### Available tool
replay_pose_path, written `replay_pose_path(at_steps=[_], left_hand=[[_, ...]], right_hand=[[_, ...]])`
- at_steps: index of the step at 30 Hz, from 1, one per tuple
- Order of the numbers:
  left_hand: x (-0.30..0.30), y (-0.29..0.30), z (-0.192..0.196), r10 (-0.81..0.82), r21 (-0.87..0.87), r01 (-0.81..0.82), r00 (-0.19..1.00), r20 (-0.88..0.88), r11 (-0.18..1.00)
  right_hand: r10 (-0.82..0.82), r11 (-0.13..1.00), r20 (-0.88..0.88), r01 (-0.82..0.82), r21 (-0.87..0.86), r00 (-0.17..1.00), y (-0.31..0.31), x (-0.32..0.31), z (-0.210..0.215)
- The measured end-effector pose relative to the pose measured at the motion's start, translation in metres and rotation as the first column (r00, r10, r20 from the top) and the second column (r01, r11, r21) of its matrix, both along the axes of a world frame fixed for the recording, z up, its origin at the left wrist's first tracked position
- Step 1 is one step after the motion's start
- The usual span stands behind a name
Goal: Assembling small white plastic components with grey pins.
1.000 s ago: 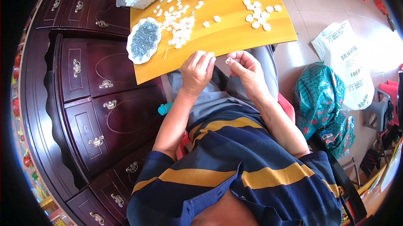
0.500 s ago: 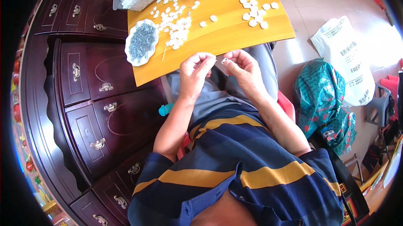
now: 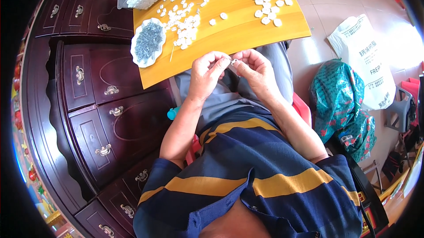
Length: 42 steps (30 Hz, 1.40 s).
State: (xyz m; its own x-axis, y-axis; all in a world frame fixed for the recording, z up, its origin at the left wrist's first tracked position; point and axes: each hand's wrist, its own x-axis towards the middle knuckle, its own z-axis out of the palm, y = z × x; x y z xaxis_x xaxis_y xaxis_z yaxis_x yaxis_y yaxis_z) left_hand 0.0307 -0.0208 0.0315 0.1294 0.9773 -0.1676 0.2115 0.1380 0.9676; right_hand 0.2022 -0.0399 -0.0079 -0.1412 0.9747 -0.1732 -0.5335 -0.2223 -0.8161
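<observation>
Both hands, left hand (image 3: 206, 71) and right hand (image 3: 255, 68), pinch one tiny white piece (image 3: 232, 61) with closed fingers, joining it. Next needs a screw from the dish (image 3: 148, 42).

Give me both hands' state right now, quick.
Left hand: closed, fingertips pinched at a small white piece.
Right hand: closed, pinching the same piece from the other side.

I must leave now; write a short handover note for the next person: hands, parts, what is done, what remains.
Left hand and right hand: together over the lap, pinching one small white plastic piece.
Parts: loose white pieces on the yellow wooden board; white dish of small grey metal parts at its left edge.
Done: apparently the small separate group of white pieces.
Left: the large loose pile.
</observation>
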Motion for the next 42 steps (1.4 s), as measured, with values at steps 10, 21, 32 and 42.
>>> replay_pose_path(at_steps=[10,21,32,42], left_hand=[[0.001,0.000,0.000,0.003,0.035,-0.002,1.000,-0.024,0.999],[0.002,0.000,0.002,-0.020,0.037,0.023,0.997,-0.071,0.999],[0.004,0.002,0.008,-0.053,0.069,0.067,0.981,-0.186,0.995],[0.007,0.001,0.002,-0.074,0.114,0.105,0.966,-0.246,0.988]], right_hand=[[0.002,1.000,0.003,-0.002,0.013,1.000,0.000,0.000,0.000],[-0.012,1.000,0.033,0.012,0.002,0.999,0.001,0.000,0.000],[-0.069,0.997,0.108,0.064,0.050,0.992,0.000,-0.003,-0.008],[-0.155,0.984,0.300,0.122,0.126,0.941,-0.002,-0.002,-0.004]])
